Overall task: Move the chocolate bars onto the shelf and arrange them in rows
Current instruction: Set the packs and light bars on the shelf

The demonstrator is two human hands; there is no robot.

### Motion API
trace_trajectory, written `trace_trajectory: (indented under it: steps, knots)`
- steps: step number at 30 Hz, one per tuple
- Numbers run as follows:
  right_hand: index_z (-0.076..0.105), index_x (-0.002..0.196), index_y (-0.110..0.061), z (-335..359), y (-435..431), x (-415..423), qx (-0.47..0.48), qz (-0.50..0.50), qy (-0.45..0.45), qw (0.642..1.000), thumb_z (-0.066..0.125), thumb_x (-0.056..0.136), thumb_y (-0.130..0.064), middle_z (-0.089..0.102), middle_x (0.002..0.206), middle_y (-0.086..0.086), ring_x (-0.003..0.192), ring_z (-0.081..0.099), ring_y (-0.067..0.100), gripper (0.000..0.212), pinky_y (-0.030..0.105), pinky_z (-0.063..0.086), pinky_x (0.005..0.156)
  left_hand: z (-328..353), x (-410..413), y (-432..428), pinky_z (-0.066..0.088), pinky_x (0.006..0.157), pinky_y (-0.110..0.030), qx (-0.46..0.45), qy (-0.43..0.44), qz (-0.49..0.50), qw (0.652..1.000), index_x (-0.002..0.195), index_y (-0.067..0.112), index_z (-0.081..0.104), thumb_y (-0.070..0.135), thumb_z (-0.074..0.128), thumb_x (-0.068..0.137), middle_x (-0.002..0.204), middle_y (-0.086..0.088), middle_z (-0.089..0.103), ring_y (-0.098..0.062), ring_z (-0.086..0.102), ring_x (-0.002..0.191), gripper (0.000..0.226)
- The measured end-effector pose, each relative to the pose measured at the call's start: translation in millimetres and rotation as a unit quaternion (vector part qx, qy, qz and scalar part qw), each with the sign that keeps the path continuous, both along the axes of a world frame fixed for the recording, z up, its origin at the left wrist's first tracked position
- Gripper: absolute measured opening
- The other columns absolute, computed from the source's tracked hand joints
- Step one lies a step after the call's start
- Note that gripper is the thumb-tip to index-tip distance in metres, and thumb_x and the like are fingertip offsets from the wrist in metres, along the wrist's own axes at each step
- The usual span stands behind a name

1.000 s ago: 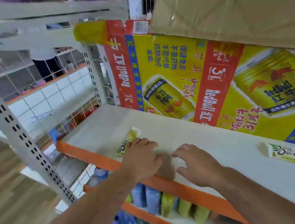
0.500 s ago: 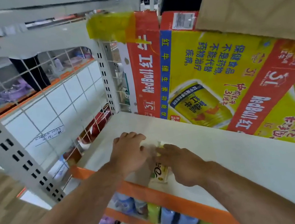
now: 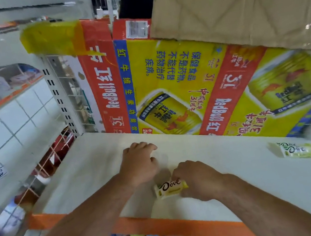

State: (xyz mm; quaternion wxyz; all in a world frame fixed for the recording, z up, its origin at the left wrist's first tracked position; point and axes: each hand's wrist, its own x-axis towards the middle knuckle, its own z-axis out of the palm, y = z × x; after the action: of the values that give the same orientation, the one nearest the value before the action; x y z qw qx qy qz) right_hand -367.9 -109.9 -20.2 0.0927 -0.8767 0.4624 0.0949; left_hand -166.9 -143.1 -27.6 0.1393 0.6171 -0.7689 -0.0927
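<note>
The Dove chocolate bar (image 3: 169, 189) lies flat on the white shelf (image 3: 265, 188) just behind its orange front rail (image 3: 168, 227), and your right hand (image 3: 199, 179) pinches its right end with curled fingers. Your left hand (image 3: 140, 166) sits just beyond and left of it, fingers curled onto the shelf (whether they hold anything cannot be told). A second Dove bar (image 3: 298, 150) lies well right of your right hand. A Red Bull carton (image 3: 166, 87) stands behind both hands.

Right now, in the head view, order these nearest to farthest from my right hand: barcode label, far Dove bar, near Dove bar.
1. near Dove bar, at the fingertips of the right hand.
2. far Dove bar, on the shelf's right side.
3. barcode label, atop the carton behind.
</note>
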Motion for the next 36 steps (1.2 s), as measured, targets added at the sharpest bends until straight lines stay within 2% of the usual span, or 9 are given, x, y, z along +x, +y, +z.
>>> trace_trajectory:
  steps: [5,8,11,16,21,27,30,34,36]
  knots:
    - [0.058,0.121,-0.025,3,15,-69,-0.004,-0.084,-0.029,0.996,0.064,0.08,-0.041,0.055,0.113,0.001,0.104,0.053,0.023,0.045,0.036,0.046,0.082,1,-77,-8,0.031,0.103,-0.036,0.007,0.005,-0.062,0.998,0.129,0.033,0.053,0.037,0.036,0.076,0.132,0.01,0.053,-0.017,0.041,0.123,0.056]
    - [0.058,0.118,-0.023,1,22,-120,-0.014,-0.121,-0.044,0.992,0.062,0.08,-0.041,0.054,0.112,0.001,0.106,0.051,0.022,0.042,0.038,0.045,0.086,-1,-129,-9,0.032,0.103,-0.036,-0.007,0.007,-0.088,0.996,0.128,0.033,0.055,0.034,0.043,0.08,0.131,0.009,0.055,-0.018,0.043,0.123,0.049]
    - [0.055,0.123,-0.026,-2,25,-178,-0.026,-0.145,-0.047,0.988,0.061,0.08,-0.041,0.054,0.115,-0.001,0.11,0.048,0.019,0.045,0.034,0.043,0.09,-2,-186,-8,0.034,0.103,-0.036,-0.011,0.0,-0.105,0.994,0.128,0.033,0.055,0.036,0.038,0.077,0.131,0.008,0.056,-0.019,0.044,0.123,0.054]
    - [0.054,0.124,-0.029,-3,26,-283,-0.039,-0.172,-0.072,0.982,0.06,0.083,-0.039,0.053,0.116,-0.002,0.113,0.046,0.017,0.043,0.034,0.042,0.093,-13,-287,-6,0.032,0.105,-0.038,0.013,0.017,-0.093,0.995,0.128,0.036,0.053,0.035,0.038,0.082,0.133,0.012,0.053,-0.016,0.041,0.124,0.048]
    - [0.053,0.129,-0.028,1,16,-373,-0.066,-0.183,-0.087,0.977,0.06,0.085,-0.036,0.052,0.128,-0.003,0.122,0.043,0.018,0.045,0.03,0.038,0.1,-19,-365,-7,0.035,0.103,-0.037,0.015,0.042,-0.066,0.997,0.128,0.032,0.054,0.025,0.047,0.088,0.133,0.009,0.054,-0.017,0.042,0.124,0.041]
    - [0.05,0.115,-0.026,2,-9,-416,-0.094,-0.181,-0.104,0.973,0.061,0.083,-0.034,0.054,0.114,-0.005,0.111,0.046,0.018,0.034,0.033,0.042,0.088,-21,-398,-8,0.04,0.099,-0.034,0.053,0.066,-0.012,0.996,0.129,0.029,0.054,0.023,0.048,0.09,0.131,0.005,0.055,-0.018,0.045,0.12,0.04]
    - [0.052,0.109,-0.026,0,-23,-421,-0.11,-0.173,-0.109,0.973,0.062,0.085,-0.035,0.053,0.112,-0.004,0.11,0.046,0.018,0.028,0.033,0.041,0.086,-18,-406,-11,0.042,0.095,-0.03,0.084,0.112,0.023,0.99,0.128,0.027,0.054,0.023,0.05,0.087,0.128,0.003,0.056,-0.016,0.05,0.116,0.042]
    - [0.054,0.114,-0.028,-12,-33,-428,-0.089,-0.153,-0.095,0.98,0.059,0.086,-0.046,0.053,0.117,-0.005,0.114,0.044,0.017,0.033,0.034,0.039,0.091,-21,-411,-13,0.045,0.097,-0.037,0.132,0.16,0.061,0.976,0.127,0.034,0.054,0.044,0.055,0.073,0.124,0.008,0.059,-0.013,0.052,0.113,0.055]
    - [0.055,0.116,-0.031,-14,-37,-434,-0.088,-0.167,-0.136,0.973,0.06,0.084,-0.046,0.053,0.12,-0.008,0.117,0.044,0.015,0.037,0.033,0.039,0.096,-21,-414,-16,0.044,0.099,-0.037,0.148,0.173,0.067,0.971,0.13,0.035,0.051,0.051,0.06,0.065,0.124,0.011,0.057,-0.011,0.051,0.112,0.068]
